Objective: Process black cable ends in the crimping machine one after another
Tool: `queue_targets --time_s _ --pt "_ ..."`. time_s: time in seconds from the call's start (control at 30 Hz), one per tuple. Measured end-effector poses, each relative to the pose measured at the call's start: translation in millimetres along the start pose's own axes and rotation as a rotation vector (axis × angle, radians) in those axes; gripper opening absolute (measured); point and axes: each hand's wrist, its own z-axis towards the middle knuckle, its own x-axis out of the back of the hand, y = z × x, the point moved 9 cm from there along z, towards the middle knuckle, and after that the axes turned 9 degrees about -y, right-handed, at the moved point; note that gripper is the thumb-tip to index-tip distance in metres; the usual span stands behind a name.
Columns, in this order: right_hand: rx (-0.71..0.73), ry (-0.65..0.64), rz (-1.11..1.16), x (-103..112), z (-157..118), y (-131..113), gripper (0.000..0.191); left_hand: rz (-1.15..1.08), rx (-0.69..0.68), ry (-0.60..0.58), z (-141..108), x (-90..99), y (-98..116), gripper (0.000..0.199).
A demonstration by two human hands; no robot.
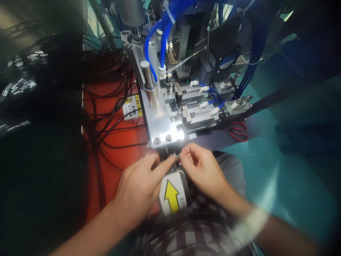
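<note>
Thin coloured wires (178, 161), with red and a lighter colour showing, run between my fingertips just in front of the machine's metal plate. My left hand (142, 176) pinches at their left side, its thumb stretched toward them and the other fingers curled beneath. From the right, my right hand (202, 169) has thumb and forefinger closed at the wires, with the remaining fingers curled in. What the wires end in is too small to make out. Right below lies a white label (165, 205) with a yellow arrow, on a dark-edged part.
A silver machine plate (160, 124) carries a post (150, 87) and pneumatic cylinders with blue hoses (165, 46). Black cables (114, 124) cross the orange-red surface (114, 156) on the left. Red-handled scissors or snips (239, 136) lie at the right.
</note>
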Motion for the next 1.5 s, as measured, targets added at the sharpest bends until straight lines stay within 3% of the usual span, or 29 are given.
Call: queue_targets --time_s 0.23,0.37,0.63,0.83,1.07,1.27,1.5 --pt "0.045 0.057 -0.265 6 -2 -13 0.016 0.015 -0.004 -0.001 0 0.6 0 0.034" --pt "0.021 -0.032 -0.131 3 0 -5 0.015 0.019 -0.002 0.005 1 1.1 0 0.034" --pt "0.138 0.048 -0.052 7 -1 -12 0.01 0.01 0.01 -0.007 2 0.9 0 0.034" --pt "0.057 -0.033 0.079 -2 7 5 0.013 0.006 0.006 -0.002 1 1.2 0 0.033" --pt "0.006 -0.037 0.096 -3 7 6 0.014 0.007 0.014 0.008 -1 -2.5 -1 0.034" --pt "-0.191 -0.154 0.266 -12 13 18 0.016 -0.07 0.026 0.015 -3 -3.5 -5 0.029" --pt "-0.09 -0.088 0.386 -5 0 18 0.021 -0.071 0.044 -0.006 -3 -5.2 -6 0.03"
